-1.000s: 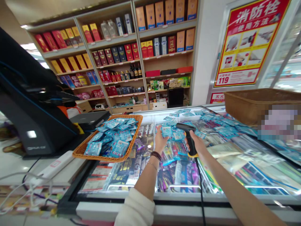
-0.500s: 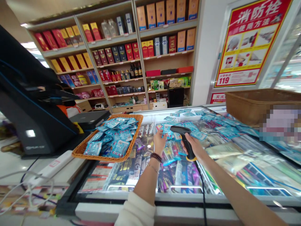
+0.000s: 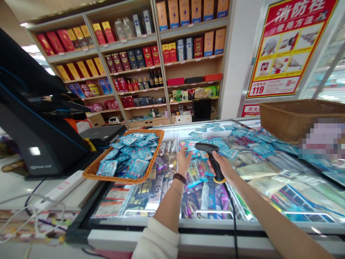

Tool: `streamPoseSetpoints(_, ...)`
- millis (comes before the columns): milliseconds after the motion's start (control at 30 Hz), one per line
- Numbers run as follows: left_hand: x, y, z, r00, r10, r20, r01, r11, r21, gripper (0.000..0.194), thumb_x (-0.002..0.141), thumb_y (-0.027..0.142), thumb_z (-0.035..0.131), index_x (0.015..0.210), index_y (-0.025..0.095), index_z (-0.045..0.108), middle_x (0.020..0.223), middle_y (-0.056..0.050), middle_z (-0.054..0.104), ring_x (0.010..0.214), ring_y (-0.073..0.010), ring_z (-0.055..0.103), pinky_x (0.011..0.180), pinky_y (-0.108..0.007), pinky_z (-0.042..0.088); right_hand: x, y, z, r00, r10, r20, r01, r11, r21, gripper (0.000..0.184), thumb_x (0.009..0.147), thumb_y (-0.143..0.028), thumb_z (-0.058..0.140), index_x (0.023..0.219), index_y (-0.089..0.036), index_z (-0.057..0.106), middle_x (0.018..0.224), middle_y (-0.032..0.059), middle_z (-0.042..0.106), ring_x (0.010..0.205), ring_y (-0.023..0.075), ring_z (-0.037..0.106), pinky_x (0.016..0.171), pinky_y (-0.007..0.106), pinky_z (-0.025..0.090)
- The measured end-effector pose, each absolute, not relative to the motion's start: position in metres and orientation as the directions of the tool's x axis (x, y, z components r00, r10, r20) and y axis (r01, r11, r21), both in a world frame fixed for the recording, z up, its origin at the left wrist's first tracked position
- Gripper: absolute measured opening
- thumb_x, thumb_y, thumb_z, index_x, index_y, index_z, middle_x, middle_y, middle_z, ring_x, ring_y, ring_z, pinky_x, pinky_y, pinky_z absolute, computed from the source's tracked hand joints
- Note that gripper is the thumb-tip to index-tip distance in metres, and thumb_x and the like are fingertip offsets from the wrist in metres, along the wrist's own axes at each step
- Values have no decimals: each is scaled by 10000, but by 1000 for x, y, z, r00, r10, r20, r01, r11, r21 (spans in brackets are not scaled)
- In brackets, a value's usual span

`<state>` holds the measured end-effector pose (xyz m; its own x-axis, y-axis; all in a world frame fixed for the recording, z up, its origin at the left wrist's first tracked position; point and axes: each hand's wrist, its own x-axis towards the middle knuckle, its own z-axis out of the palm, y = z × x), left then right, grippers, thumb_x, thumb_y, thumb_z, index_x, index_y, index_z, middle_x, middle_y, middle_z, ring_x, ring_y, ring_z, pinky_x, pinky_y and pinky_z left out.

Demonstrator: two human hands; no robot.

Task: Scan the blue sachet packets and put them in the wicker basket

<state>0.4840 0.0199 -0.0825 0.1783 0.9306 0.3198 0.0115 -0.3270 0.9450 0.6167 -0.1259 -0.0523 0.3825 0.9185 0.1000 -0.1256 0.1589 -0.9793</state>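
My right hand (image 3: 221, 166) is wrapped round the handle of a black barcode scanner (image 3: 207, 147) with a yellow-tipped grip. The scanner's head points left, toward my left hand (image 3: 184, 160). A small blue packet (image 3: 192, 145) is at the fingertips of that hand, which look closed on its edge; the scanner partly covers it. More blue packets (image 3: 225, 146) lie loose on the glass top just beyond and to the right. To the left, an orange wicker basket (image 3: 157, 153) holds a heap of similar blue packets (image 3: 137, 167).
Under the glass of the chest freezer (image 3: 129, 230) are many wrapped goods. A brown bin (image 3: 280, 118) stands at the right. A black checkout machine (image 3: 40, 144) and a white power strip (image 3: 59, 190) with cables are at the left. The scanner's cord (image 3: 234, 223) hangs down the front.
The view has shifted very slightly. Both hands, the scanner and the packets keep almost the same places.
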Motion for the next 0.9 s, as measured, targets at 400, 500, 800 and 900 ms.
streamPoseSetpoints(400,482,17,-78,205,942,267,43,-281,959,266,819,291,848,1041,193,739,737,-13,707,718,-216,719,730,-356,636,617,-126,-53,396,914,92,-120,151,-981,611,769,-844,730,869,-249,632,618,-21,598,397,123,463,332,260,356)
streamPoseSetpoints(500,480,17,-77,175,940,291,99,-311,945,220,821,264,844,1005,202,741,762,-20,721,753,-224,724,777,-366,623,617,-125,-56,405,909,96,-123,159,-980,630,765,-856,728,847,-240,628,609,-20,601,387,114,466,328,249,356)
streamPoseSetpoints(800,479,16,-75,140,942,305,106,-321,941,147,837,171,789,966,194,721,751,-13,708,728,-205,705,785,-336,569,616,-126,-54,401,911,99,-125,161,-979,628,772,-849,730,852,-234,632,618,-14,613,392,121,482,332,253,359)
streamPoseSetpoints(900,479,14,-75,127,942,311,117,-326,938,157,848,175,769,995,193,719,714,1,680,699,-201,691,758,-338,574,614,-128,-51,403,910,96,-130,160,-979,641,740,-861,749,849,-239,636,610,-12,606,391,124,469,330,261,357)
